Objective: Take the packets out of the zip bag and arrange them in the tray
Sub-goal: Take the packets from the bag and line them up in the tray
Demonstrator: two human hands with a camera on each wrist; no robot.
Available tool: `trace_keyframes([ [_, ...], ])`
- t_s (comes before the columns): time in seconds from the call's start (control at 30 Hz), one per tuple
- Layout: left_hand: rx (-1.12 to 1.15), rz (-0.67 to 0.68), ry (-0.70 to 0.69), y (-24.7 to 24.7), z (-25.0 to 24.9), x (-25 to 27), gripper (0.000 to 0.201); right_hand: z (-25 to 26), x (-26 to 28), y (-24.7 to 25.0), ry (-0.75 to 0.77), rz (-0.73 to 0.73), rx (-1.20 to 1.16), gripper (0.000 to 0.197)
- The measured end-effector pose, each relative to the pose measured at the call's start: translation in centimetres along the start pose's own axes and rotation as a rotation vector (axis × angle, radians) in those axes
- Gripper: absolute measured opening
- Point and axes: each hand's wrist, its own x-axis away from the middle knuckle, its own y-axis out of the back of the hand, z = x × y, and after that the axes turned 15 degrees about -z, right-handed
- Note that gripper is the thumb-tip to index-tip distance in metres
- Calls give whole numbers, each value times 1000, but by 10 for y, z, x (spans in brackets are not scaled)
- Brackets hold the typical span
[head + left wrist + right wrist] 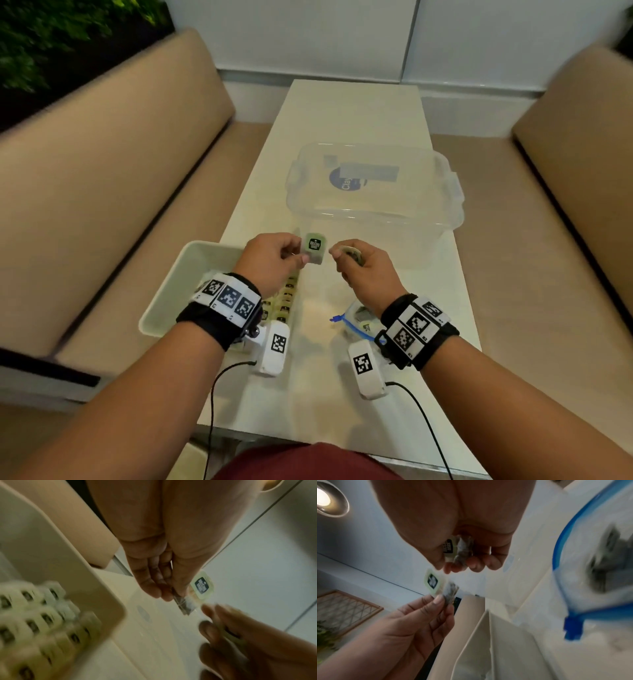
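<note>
My left hand [300, 257] pinches one pale green packet [315, 247] with a dark label, held upright above the table between both hands. In the left wrist view the left hand [169, 595] holds the packet [202, 586] by its lower corner. My right hand [342, 255] is curled around more packets [353, 255]; the right wrist view shows the packets [453, 549] tucked under the right hand [453, 565]. The cream tray [171, 291] on the left holds rows of packets [286, 301]. The zip bag [358, 320] with a blue seal lies under my right wrist with packets inside.
A clear plastic tub [373, 205] stands just beyond both hands on the narrow white table [356, 113]. Beige benches [102, 171] flank the table on both sides. Cables run from the wrist cameras to the table's near edge.
</note>
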Motion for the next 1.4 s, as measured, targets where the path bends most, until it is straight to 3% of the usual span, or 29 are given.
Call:
trace_keyframes([
  [0.13, -328, -87, 112, 50, 39, -39, 11, -7, -1, -40, -48, 55, 101, 14],
  [0.27, -622, 204, 246, 70, 88, -59, 23, -13, 0, -69, -59, 77, 223, 21],
  [0.33, -667, 322, 325, 69, 111, -66, 28, -16, 2, -79, -98, 58, 221, 19],
  [0.5, -816, 436, 328, 57, 151, -86, 39, -9, 7, -94, -172, 65, 193, 17],
  [0.7, -815, 405, 264, 39, 153, -95, 26, -8, 14, -99, -83, 65, 332, 22],
  [0.93, -857, 458, 244, 28, 155, -93, 39, -2, 24, -100, -93, 32, 338, 24],
  [1.1, -856, 373, 173, 51, 144, -94, 20, 7, 25, -105, 58, 8, 452, 24],
  [1.23, -530, 291, 40, 71, 117, -91, 18, 16, 19, -111, 10, -93, 263, 13],
  [1.3, -291, 323, -54, 81, 97, -82, 22, 19, 14, -116, -37, -142, 177, 7],
  [1.4, -150, 346, -131, 87, 78, -69, 29, 22, 9, -124, -34, -147, 111, 2],
])
